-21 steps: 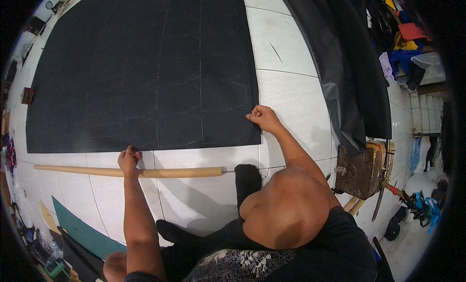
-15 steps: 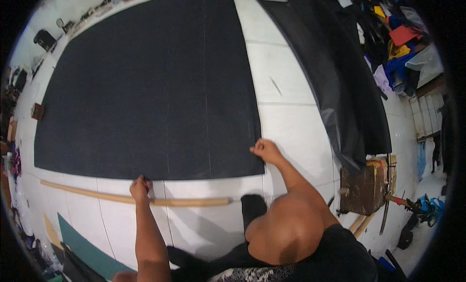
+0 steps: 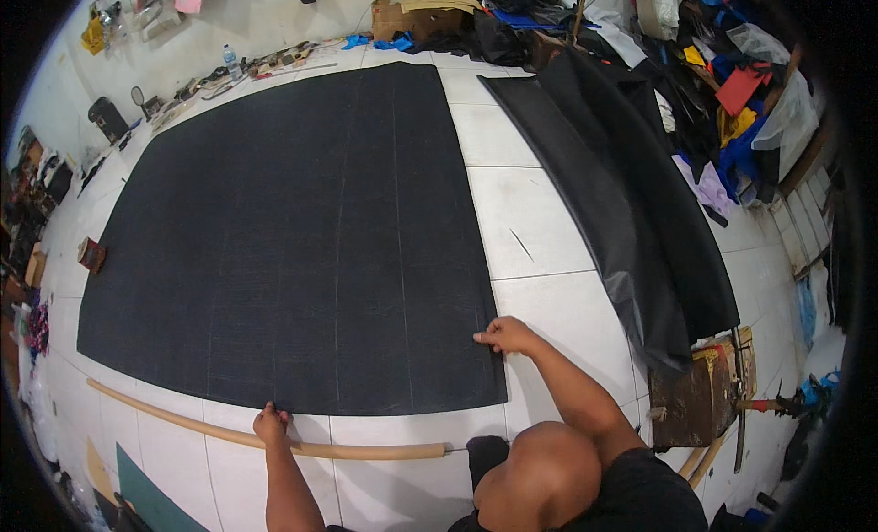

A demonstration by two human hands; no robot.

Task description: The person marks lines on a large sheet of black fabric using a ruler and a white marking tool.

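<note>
A large sheet of black, leather-like material [image 3: 274,239], marked with thin pale lines, is spread flat on white floor tiles. My left hand [image 3: 272,424] is at its near edge, with the fingers closed on that edge. Over at the right edge, close to the near corner, my right hand [image 3: 506,335] pinches the sheet between thumb and fingers. A long tan rod [image 3: 375,451] lies along the near side of the sheet and passes beneath my left wrist.
To the right lies a loosely folded black sheet [image 3: 622,203], its near end by a worn brown box [image 3: 690,404]. A small tin [image 3: 91,255] sits on the left edge of the spread sheet. Tools and a bottle [image 3: 231,63] line the wall; a green sheet [image 3: 151,491] lies lower left.
The view has tilted up, so the sheet and my hands appear lower and more of the back wall shows. Both hands stay at about the same places on the sheet's edges.
</note>
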